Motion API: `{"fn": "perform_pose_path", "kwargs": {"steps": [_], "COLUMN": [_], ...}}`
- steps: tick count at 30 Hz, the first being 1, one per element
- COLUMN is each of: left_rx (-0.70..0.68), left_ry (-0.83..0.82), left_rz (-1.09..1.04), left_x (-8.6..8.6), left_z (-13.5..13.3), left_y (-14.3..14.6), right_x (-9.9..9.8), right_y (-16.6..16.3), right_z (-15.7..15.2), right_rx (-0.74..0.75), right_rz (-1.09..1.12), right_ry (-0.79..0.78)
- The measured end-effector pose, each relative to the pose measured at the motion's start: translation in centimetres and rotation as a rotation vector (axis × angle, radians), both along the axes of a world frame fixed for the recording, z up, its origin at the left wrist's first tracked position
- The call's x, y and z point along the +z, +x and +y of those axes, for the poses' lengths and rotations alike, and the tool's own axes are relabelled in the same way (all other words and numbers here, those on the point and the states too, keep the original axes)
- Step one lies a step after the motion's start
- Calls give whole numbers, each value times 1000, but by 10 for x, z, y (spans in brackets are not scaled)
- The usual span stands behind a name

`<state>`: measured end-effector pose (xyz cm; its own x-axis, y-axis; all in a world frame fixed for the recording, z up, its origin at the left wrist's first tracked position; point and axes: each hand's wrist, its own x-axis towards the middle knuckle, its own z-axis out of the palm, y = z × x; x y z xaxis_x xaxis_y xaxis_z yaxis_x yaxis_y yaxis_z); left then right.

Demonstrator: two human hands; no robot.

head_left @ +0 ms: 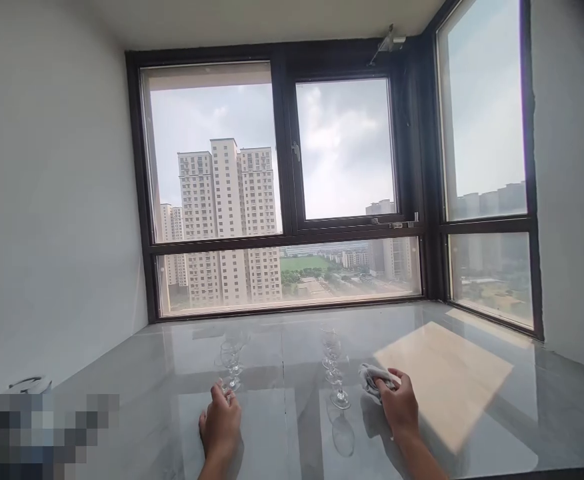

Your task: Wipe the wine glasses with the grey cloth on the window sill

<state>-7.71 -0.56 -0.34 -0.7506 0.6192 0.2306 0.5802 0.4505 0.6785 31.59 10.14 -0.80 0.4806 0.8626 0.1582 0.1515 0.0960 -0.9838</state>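
Observation:
My left hand [221, 424] rests on the glossy grey marble sill [282, 427], fingers together at the foot of a small clear stemmed glass [231, 363]. My right hand [398, 404] lies on the sill with its fingers closed on a crumpled grey cloth [371, 380]. Just left of that hand stands a second group of clear stemmed glasses [335, 370], the nearest one about a hand's width from the cloth. The glasses are upright and hard to tell apart against the reflections.
A large dark-framed corner window [287, 193] rises behind the sill, with tower blocks outside. A white wall [47, 200] closes the left side. A sunlit patch [447, 373] lies on the sill to the right. A white object [31, 384] sits at the lower left beside a blurred area.

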Motion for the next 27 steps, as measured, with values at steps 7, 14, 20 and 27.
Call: {"fn": "perform_pose_path", "kwargs": {"steps": [7,14,20,27], "left_rx": [-27,-342,-559,-514], "left_ry": [15,375,311,287], "left_rz": [62,474,757,795], "left_x": [4,-9,-1,-12], "left_z": [-11,-9,-20,-9], "left_y": [3,23,48,42], "right_x": [11,-19,5,50], "right_y": [-1,-68,-140,-166], "right_z": [-15,-86,-127,-108], "right_rx": [-33,86,404,527], "right_rz": [-20,-202,-530,-743], "right_ry": [29,454,763,669]}}
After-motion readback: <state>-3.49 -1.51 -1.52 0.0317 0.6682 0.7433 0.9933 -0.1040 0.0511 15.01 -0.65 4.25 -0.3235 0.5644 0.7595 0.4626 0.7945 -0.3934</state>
